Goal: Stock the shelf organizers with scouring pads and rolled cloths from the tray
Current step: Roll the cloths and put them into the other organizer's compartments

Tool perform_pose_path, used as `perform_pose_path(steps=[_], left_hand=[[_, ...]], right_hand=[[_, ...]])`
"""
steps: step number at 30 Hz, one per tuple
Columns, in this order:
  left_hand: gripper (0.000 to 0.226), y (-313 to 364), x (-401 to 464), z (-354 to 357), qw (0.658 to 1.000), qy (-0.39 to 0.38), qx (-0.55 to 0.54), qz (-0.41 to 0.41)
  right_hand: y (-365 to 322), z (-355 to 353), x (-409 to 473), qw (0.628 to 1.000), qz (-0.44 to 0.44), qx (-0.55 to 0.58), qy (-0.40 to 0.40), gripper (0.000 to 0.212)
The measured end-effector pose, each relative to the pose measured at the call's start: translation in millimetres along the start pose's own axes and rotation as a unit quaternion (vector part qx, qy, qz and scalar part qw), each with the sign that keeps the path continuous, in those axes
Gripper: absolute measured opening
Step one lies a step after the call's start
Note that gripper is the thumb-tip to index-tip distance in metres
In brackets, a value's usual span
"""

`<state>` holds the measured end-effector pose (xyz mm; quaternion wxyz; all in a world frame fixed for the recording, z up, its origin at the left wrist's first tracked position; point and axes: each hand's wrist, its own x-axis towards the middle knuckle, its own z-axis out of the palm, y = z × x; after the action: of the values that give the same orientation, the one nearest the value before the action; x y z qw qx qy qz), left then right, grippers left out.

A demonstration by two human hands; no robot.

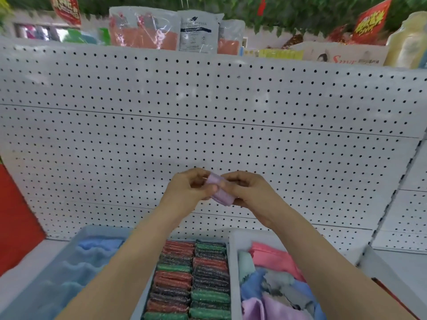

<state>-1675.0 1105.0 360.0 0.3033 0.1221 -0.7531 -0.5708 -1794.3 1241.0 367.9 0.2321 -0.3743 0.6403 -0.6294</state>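
Lilac rolled cloth (pixel 220 189): held up in front of the white perforated back panel (pixel 208 112), its ends covered by fingers.
Left hand (pixel 190 189): fingers curled, pinching the cloth's left end.
Right hand (pixel 246 189): closed round the right end.
Red, green and dark glittery scouring pads (pixel 196 280): packed in two rows below, partly hidden by the forearms, cut off by the bottom edge.
White tray of loose coloured cloths (pixel 233 262): cropped at right.
Pale blue organizer (pixel 69 262): contents blurred.

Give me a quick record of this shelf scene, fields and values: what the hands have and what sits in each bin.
held item: lilac cloth, being rolled
left hand: pinches its left end
right hand: grips its right end
left bin: blue rolled cloths
middle bin: scouring pads in two rows, red, green, dark
right tray: loose cloths, pink, blue, lilac
backdrop: white pegboard
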Motion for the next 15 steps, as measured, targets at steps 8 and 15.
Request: perform_pose_path(steps=[8,15], left_hand=[[0.024,-77.4,2.3,-143.4,0.99,-0.056,0.093,-0.086],[0.044,-205.9,-30.3,-296.8,0.917,0.082,0.262,-0.29]], right_hand=[[40.0,129.5,63.5,0.965,0.077,-0.222,-0.118,0.023],[143.2,265.8,101.2,0.983,0.166,-0.076,0.006,0.019]])
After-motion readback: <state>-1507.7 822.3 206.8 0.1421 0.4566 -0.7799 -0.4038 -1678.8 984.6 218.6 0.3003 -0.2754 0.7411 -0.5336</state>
